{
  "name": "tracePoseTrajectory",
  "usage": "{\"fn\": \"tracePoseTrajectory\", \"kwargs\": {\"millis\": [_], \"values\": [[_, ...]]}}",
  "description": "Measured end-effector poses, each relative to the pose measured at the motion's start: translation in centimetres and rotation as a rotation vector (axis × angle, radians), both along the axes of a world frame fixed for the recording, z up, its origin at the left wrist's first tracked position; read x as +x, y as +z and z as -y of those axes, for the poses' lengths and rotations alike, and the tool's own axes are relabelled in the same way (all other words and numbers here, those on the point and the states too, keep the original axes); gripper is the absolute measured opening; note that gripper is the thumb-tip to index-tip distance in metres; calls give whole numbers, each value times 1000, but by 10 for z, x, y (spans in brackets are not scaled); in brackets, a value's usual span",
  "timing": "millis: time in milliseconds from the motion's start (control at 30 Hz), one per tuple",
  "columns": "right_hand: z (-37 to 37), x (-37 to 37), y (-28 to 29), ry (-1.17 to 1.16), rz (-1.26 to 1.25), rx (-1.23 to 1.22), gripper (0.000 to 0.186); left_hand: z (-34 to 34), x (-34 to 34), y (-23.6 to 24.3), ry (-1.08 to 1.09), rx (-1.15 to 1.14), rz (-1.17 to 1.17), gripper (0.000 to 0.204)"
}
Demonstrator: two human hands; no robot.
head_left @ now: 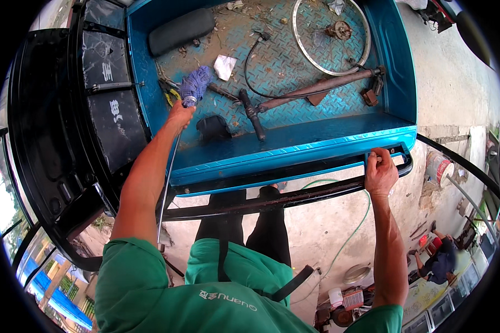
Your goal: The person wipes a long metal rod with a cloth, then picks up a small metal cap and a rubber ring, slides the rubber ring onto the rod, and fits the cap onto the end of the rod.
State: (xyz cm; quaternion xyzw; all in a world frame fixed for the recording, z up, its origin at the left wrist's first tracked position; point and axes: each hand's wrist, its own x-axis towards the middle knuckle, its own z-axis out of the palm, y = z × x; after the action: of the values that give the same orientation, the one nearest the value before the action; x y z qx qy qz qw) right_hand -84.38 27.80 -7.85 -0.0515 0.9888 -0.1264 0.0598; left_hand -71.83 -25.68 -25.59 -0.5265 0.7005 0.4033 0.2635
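Note:
My left hand [180, 115] is closed around a mop just below its head. The bunched blue-purple mop head [196, 83] hangs over the left part of a blue cargo bed [272, 158], and the thin metal handle [167, 186] runs down past my forearm. My right hand [381, 176] grips the black side rail [311, 193] near its right end. Beside the mop head lie yellow-handled pliers [170, 93], partly hidden, and crumpled white paper [224, 67]. A black curved piece [213, 128] rests right of my left hand.
The dirty bed floor holds a rusty hand pump [319, 90] with its black hose, a wheel rim [296, 39], a black seat cushion [181, 31] and brick-like pieces [370, 97]. Black panels [114, 122] stand at left. A green hose [356, 230] crosses the ground; another person [440, 261] is at lower right.

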Motion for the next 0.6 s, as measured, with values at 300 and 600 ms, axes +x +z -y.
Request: {"fn": "tracePoseTrajectory", "kwargs": {"millis": [300,600], "values": [[3,-4,9,-16,-32,-51,11,-19,27,-26,197,141,-39,37],[7,-7,15,-52,1,-66,10,-14,30,-28,210,210,-1,34]]}}
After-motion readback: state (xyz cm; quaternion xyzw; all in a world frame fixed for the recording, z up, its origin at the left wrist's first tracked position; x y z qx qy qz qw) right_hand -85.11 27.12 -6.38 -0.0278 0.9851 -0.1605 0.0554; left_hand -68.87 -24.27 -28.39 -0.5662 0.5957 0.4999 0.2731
